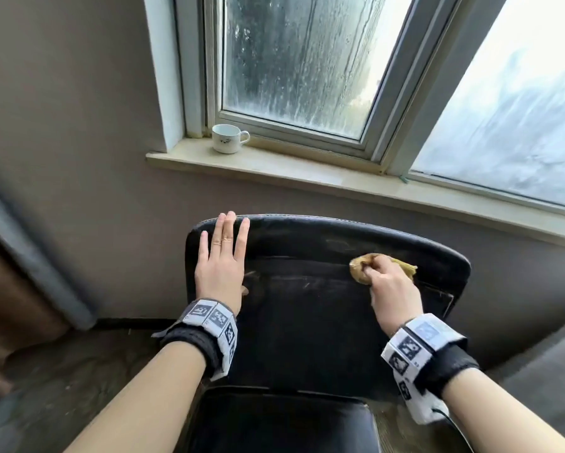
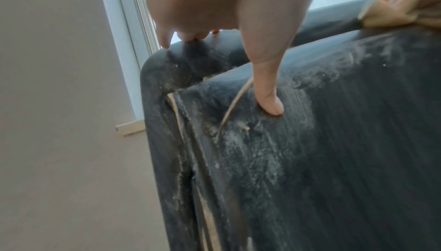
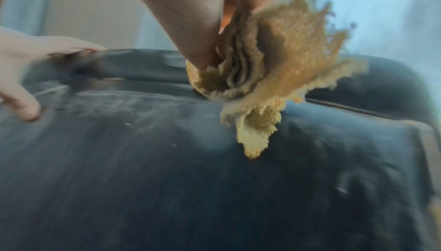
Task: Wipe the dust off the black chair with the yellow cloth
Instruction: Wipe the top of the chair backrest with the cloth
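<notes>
Currently, the black chair (image 1: 307, 305) is seen from behind, below a window sill where a white cup (image 1: 227, 138) stands, and its backrest is steadied near the top corner by the left hand (image 1: 222, 263), laid flat with fingers straight. A crumpled yellow cloth (image 1: 366, 268) is clenched in the right hand (image 1: 392, 289) and pressed against the upper backrest, toward the other side. Soft, light and limp, the cloth is judged best held bunched, as it is, while the dusty, cracked padding yields slightly and should be rubbed with moderate pressure.
</notes>
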`<state>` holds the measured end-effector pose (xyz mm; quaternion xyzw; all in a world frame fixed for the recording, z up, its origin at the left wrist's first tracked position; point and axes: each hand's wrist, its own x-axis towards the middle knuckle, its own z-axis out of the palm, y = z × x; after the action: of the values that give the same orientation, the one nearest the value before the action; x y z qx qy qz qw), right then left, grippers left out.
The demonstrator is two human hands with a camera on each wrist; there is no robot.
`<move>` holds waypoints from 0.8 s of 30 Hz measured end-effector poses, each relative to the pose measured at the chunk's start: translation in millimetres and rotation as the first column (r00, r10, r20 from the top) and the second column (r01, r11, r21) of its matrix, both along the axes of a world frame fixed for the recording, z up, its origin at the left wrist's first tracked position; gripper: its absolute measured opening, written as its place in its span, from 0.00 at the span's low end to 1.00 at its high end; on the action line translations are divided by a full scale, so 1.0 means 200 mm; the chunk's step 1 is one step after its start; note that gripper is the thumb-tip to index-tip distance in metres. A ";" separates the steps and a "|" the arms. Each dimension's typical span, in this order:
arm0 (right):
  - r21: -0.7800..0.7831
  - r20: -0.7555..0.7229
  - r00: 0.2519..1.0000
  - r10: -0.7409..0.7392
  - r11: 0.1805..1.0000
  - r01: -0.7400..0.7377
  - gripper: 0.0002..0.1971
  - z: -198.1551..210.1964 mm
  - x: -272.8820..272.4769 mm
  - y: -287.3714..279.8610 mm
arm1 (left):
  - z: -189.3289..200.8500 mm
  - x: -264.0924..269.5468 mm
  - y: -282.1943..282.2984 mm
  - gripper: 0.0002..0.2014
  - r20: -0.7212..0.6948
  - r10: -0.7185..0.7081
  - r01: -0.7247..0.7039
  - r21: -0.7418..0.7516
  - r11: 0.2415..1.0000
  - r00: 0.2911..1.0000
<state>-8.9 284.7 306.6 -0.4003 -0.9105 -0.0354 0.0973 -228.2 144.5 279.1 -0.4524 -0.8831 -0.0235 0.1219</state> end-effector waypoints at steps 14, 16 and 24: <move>-0.138 -0.272 0.852 -0.448 0.894 0.426 0.12 -0.08 0.28 0.05 | -0.03 0.03 -0.02 0.68 0.007 0.023 -0.024 0.132 0.991 1.000; -0.197 -0.210 0.874 -0.438 0.895 0.401 0.10 -0.05 0.23 0.06 | -0.04 0.01 0.00 0.66 -0.006 0.031 -0.029 0.186 0.982 1.000; -0.159 -0.410 0.906 -0.105 0.986 0.042 0.08 0.15 -0.12 -0.09 | 0.02 0.06 -0.07 0.41 0.092 -0.127 0.076 0.429 0.900 0.988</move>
<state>-32.9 267.1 337.4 -0.4387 -0.8531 0.1141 0.2584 -216.4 130.1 282.2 -0.4585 -0.8377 -0.2475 0.1638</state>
